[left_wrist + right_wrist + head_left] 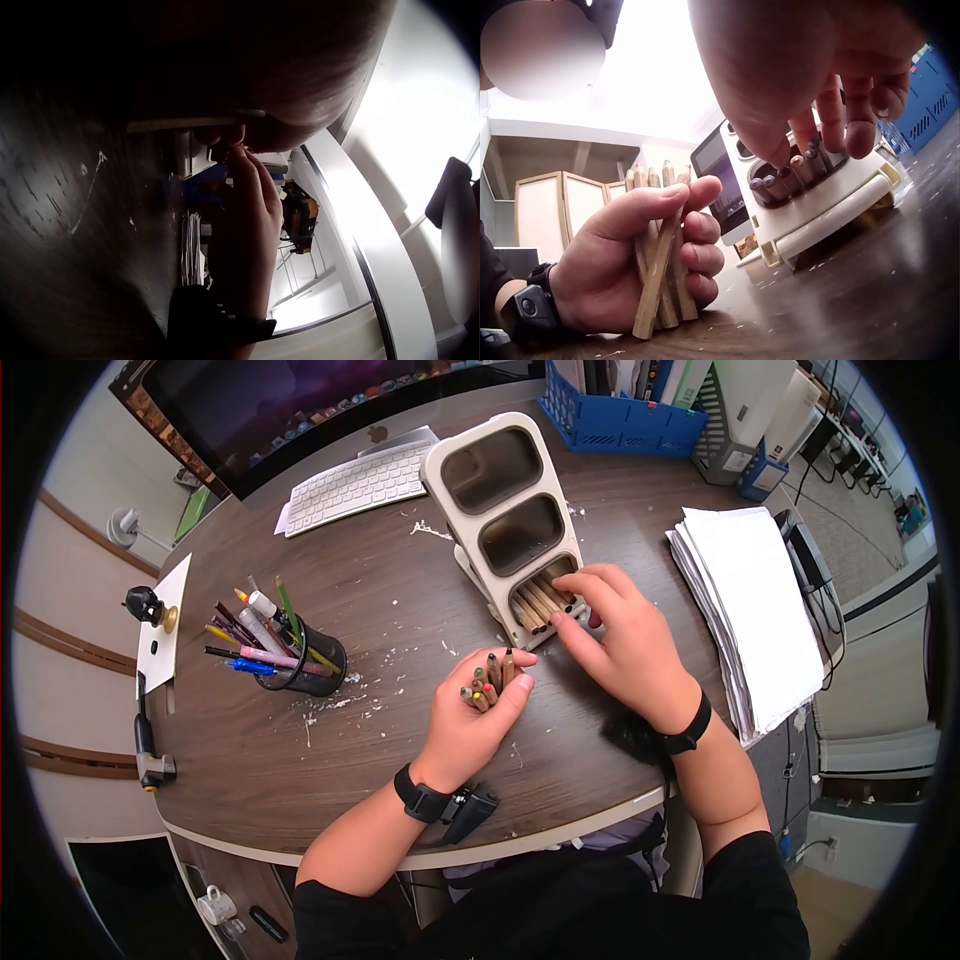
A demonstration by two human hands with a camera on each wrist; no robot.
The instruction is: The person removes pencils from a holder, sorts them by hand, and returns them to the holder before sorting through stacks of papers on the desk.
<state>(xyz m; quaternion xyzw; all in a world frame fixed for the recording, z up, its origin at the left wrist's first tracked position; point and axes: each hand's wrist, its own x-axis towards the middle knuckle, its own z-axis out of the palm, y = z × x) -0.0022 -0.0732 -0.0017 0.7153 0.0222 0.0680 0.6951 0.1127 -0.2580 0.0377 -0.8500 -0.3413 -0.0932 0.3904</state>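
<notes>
My left hand [467,710] grips a bundle of several wooden coloured pencils [660,277], their sharpened tips upward, thumb across them and fingers curled round. Near it stands a tilted cream organiser [470,510] with three compartments. The lowest compartment holds more coloured pencils [537,603], their coloured ends towards me. My right hand [630,645] is over this compartment, thumb at its lower edge by the pencil ends and index finger at the upper right. In the right wrist view the thumb tip is right at one pencil's end, the other fingers spread over the opening.
A black mesh cup [322,665] of pens and pencils stands to the left among white scraps. Behind are a keyboard [355,488] and a computer screen [330,405]. To the right lie stacked papers [755,610]; a blue basket [630,425] is at the back.
</notes>
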